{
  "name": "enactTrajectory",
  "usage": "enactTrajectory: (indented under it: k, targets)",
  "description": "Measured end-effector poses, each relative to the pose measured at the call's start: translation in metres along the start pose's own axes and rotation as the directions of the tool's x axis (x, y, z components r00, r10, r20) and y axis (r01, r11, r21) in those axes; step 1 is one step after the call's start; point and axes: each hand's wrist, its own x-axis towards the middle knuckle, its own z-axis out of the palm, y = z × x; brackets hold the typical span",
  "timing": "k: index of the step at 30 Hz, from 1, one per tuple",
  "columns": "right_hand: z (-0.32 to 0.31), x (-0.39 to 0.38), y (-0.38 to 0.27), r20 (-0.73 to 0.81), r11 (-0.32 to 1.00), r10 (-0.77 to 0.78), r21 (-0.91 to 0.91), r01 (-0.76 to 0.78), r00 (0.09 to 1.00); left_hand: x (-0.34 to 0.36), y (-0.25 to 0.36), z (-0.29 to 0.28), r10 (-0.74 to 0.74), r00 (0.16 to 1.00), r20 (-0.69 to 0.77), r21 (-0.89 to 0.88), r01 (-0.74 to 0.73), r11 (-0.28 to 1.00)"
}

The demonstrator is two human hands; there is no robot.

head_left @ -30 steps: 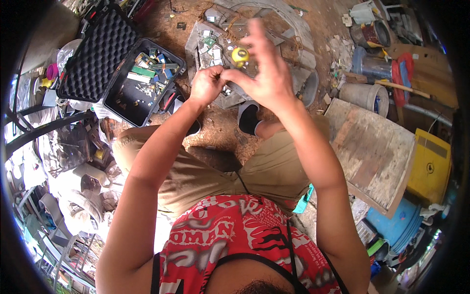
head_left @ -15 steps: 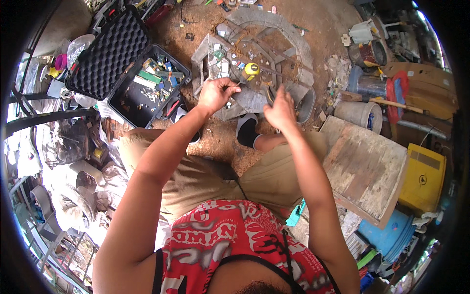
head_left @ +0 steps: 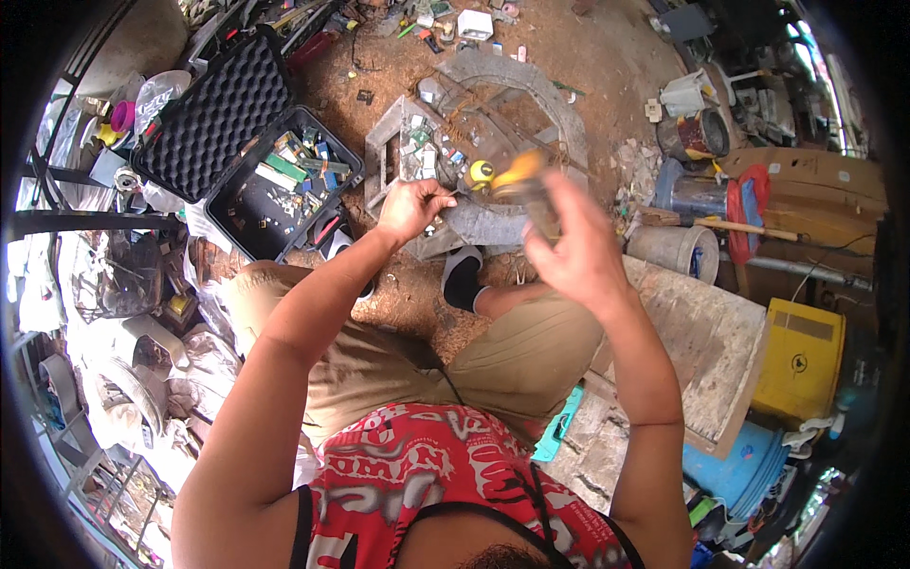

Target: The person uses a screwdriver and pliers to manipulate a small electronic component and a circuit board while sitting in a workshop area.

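My left hand [head_left: 412, 211] pinches a small thin piece, too small to name, at the front of a grey, worn platform [head_left: 488, 226] strewn with small circuit parts [head_left: 422, 142]. A yellow and black round object [head_left: 481, 174] lies just beyond those fingertips. Raised at the right of it, my right hand [head_left: 578, 242] grips an orange and dark tool [head_left: 531, 194], blurred by motion. My feet in dark and white socks [head_left: 463, 275] are below the platform.
An open black foam-lined case [head_left: 242, 218] holding circuit boards is at the left. On the right are a wooden board [head_left: 687, 351], a yellow container [head_left: 796, 360], a grey bucket [head_left: 664, 251], cardboard [head_left: 825, 194] and a blue drum [head_left: 730, 465]. White bundles [head_left: 142, 398] fill the lower left.
My right hand was spread open, went down to the platform's right side and has risen again with the tool. My left hand stays pinched by the round object. The whole view has shifted slightly.
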Motion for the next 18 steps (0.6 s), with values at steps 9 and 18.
enactTrajectory:
  k: [9, 18]
  targets:
    - [0.011, -0.002, 0.003, 0.12, 0.996, 0.086, -0.018, -0.084, 0.989, -0.002, -0.003, 0.002, 0.082, 0.996, -0.026, 0.05, -0.08, 0.996]
    - [0.099, -0.011, 0.085, -0.285, 0.946, 0.325, 0.086, -0.314, 0.902, -0.002, 0.0, 0.001, 0.134, 0.991, -0.011, 0.07, -0.133, 0.989]
